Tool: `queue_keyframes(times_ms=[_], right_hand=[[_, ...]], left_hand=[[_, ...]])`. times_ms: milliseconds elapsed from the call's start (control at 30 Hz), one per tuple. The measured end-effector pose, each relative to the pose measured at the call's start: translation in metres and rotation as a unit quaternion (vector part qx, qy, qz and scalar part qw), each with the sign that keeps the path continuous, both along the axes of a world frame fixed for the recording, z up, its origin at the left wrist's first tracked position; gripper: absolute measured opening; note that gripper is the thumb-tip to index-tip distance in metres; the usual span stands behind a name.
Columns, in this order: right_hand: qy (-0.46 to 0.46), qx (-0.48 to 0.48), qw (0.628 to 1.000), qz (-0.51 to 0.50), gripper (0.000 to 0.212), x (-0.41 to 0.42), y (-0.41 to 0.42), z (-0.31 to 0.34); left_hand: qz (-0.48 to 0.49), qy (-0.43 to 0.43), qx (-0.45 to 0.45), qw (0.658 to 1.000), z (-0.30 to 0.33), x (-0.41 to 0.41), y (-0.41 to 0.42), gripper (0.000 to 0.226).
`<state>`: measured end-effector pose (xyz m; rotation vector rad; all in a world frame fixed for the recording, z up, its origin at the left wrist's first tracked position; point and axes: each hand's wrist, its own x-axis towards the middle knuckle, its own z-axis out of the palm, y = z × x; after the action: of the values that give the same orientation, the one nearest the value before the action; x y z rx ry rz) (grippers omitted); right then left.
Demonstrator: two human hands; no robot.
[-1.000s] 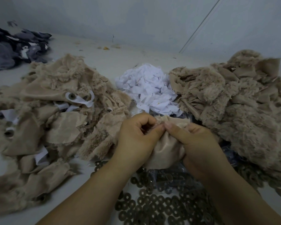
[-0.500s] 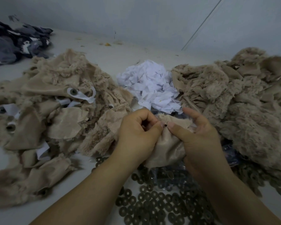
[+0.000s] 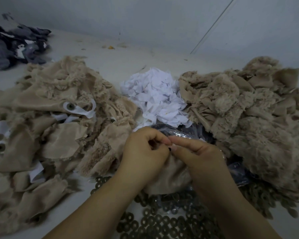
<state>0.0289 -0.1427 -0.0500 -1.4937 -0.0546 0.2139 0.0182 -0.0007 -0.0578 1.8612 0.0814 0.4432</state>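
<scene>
Fabric piece over pale surface; grey wall behind.

Beige plush pieces, white paper scraps, brownish washers (plain, unpatterned).

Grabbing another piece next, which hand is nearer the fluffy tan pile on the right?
Right. The right hand sits just beside the near edge of the fluffy tan pile; the left hand is farther left, beyond it.

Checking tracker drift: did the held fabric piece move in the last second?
Yes. The fabric piece dropped toward the person, away from the white scraps; the plastic bag now shows between them.
</scene>
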Motion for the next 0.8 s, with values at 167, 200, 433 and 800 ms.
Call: queue_keyframes(times_ms=[167, 200, 433, 800], right_hand=[[-0.005, -0.018, 1.0, 0.006, 0.031, 0.009, -0.001, 0.005], [-0.003, -0.024, 1.0, 0.007, 0.03, 0.01, -0.001, 0.006], [0.01, -0.061, 0.998, 0.022, 0.022, 0.026, 0.001, 0.011], [-0.061, -0.149, 0.985, 0.061, 0.045, 0.042, 0.001, 0.014]], left_hand=[[0.016, -0.011, 0.215, 0.976, 0.021, 0.035, 0.009, 0.019], [0.014, -0.015, 0.259, 0.966, 0.022, 0.046, 0.011, 0.015], [0.109, 0.097, 0.327, 0.934, 0.007, 0.106, 0.023, 0.026], [0.058, 0.081, -0.031, 0.995, 0.0, 0.095, 0.038, 0.031]])
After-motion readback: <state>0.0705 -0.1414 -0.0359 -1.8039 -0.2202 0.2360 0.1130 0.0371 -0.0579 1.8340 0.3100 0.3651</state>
